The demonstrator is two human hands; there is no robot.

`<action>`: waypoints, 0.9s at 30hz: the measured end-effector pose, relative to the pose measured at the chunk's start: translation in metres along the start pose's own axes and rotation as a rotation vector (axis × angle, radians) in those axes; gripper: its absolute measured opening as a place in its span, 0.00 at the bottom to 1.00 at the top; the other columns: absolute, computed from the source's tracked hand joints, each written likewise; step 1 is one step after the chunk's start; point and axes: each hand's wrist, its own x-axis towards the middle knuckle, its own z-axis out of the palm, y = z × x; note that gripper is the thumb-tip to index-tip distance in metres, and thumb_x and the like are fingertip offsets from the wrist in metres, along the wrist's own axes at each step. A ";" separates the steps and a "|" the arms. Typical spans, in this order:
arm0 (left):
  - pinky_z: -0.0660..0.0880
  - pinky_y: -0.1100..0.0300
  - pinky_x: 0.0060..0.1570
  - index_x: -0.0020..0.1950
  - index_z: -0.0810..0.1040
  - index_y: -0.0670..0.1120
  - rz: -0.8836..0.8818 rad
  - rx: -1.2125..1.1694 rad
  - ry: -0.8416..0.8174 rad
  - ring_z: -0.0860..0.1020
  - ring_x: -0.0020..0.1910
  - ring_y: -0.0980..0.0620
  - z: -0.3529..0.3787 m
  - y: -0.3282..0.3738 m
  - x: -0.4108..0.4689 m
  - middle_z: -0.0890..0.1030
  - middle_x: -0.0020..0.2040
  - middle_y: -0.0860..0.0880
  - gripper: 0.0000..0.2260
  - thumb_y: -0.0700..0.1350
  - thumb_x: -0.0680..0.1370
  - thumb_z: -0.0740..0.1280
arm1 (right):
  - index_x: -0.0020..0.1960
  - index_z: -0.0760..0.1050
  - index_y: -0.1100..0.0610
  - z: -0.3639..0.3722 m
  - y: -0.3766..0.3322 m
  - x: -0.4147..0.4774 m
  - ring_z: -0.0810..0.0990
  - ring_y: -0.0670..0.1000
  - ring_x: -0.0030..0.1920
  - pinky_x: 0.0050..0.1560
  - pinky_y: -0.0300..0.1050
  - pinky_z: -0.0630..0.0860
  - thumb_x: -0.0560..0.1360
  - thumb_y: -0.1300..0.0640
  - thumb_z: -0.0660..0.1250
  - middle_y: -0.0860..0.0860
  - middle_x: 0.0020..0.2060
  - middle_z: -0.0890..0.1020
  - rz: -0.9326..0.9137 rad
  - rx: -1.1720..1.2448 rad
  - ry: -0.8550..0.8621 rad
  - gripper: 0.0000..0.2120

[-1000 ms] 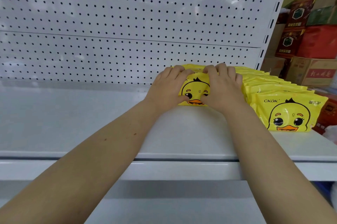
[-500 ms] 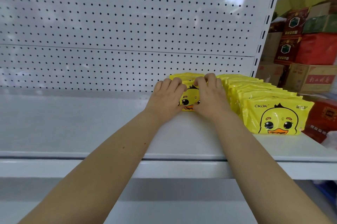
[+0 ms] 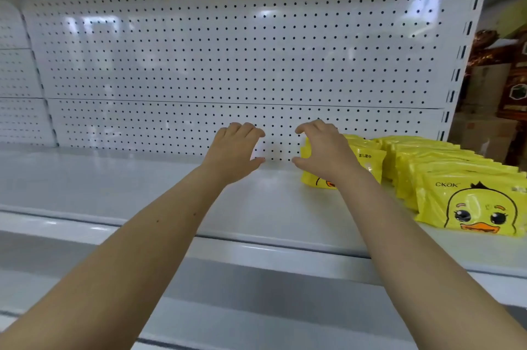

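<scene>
Left hand (image 3: 233,153) and right hand (image 3: 319,150) above the shelf (image 3: 142,184), each spread in a loose C (holding nothing); duck packs (image 3: 368,160) stand in a row just behind the right hand.

White "ckak" reads at the top left of the front yellow duck-face plastic pack (image 3: 467,207); small dark characters on the left yellow plastic pack (image 3: 368,163) are too blurred.

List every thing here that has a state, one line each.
Left hand: fingers curved, holding nothing.
Right hand: fingers curved, holding nothing.
Packs behind right hand: standing upright, partly hidden.
Front packs: standing upright in a row.
Shelf: bears both rows.
</scene>
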 end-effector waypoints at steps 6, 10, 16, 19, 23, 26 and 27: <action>0.62 0.51 0.65 0.71 0.65 0.50 -0.193 0.130 -0.051 0.65 0.67 0.46 -0.036 -0.063 -0.059 0.69 0.68 0.51 0.24 0.55 0.77 0.65 | 0.67 0.67 0.50 0.022 -0.077 0.022 0.70 0.52 0.62 0.52 0.46 0.70 0.72 0.52 0.69 0.49 0.63 0.72 -0.152 0.168 -0.114 0.25; 0.63 0.51 0.63 0.71 0.65 0.50 -0.365 0.239 -0.073 0.66 0.67 0.46 -0.075 -0.110 -0.118 0.69 0.68 0.50 0.24 0.56 0.77 0.64 | 0.68 0.67 0.50 0.040 -0.144 0.027 0.71 0.52 0.62 0.57 0.49 0.72 0.73 0.51 0.69 0.49 0.64 0.72 -0.284 0.257 -0.191 0.25; 0.65 0.50 0.62 0.70 0.67 0.50 -0.589 0.365 -0.076 0.67 0.66 0.45 -0.137 -0.168 -0.219 0.71 0.67 0.48 0.23 0.56 0.77 0.63 | 0.67 0.68 0.51 0.059 -0.266 0.017 0.74 0.52 0.59 0.52 0.46 0.72 0.73 0.49 0.69 0.49 0.62 0.75 -0.468 0.452 -0.230 0.24; 0.65 0.48 0.62 0.69 0.68 0.50 -0.668 0.395 -0.086 0.67 0.66 0.44 -0.164 -0.188 -0.268 0.71 0.67 0.48 0.22 0.55 0.77 0.64 | 0.65 0.69 0.51 0.072 -0.323 0.003 0.75 0.50 0.57 0.49 0.43 0.69 0.72 0.49 0.70 0.48 0.60 0.76 -0.528 0.545 -0.263 0.23; 0.65 0.48 0.61 0.69 0.68 0.49 -0.739 0.435 -0.135 0.67 0.64 0.43 -0.191 -0.213 -0.339 0.72 0.65 0.48 0.23 0.55 0.76 0.65 | 0.64 0.71 0.53 0.096 -0.396 -0.024 0.75 0.50 0.54 0.48 0.41 0.68 0.72 0.51 0.70 0.50 0.58 0.77 -0.592 0.662 -0.333 0.22; 0.65 0.48 0.62 0.68 0.69 0.49 -0.815 0.454 -0.164 0.66 0.65 0.44 -0.203 -0.228 -0.390 0.71 0.65 0.48 0.23 0.56 0.76 0.65 | 0.63 0.72 0.54 0.117 -0.443 -0.048 0.76 0.53 0.55 0.49 0.43 0.70 0.71 0.53 0.70 0.51 0.56 0.77 -0.642 0.703 -0.407 0.22; 0.65 0.47 0.61 0.67 0.69 0.50 -0.848 0.451 -0.167 0.66 0.66 0.44 -0.205 -0.232 -0.407 0.71 0.65 0.48 0.22 0.56 0.76 0.65 | 0.63 0.72 0.55 0.125 -0.457 -0.057 0.76 0.53 0.56 0.51 0.43 0.71 0.71 0.53 0.71 0.52 0.57 0.77 -0.649 0.724 -0.441 0.22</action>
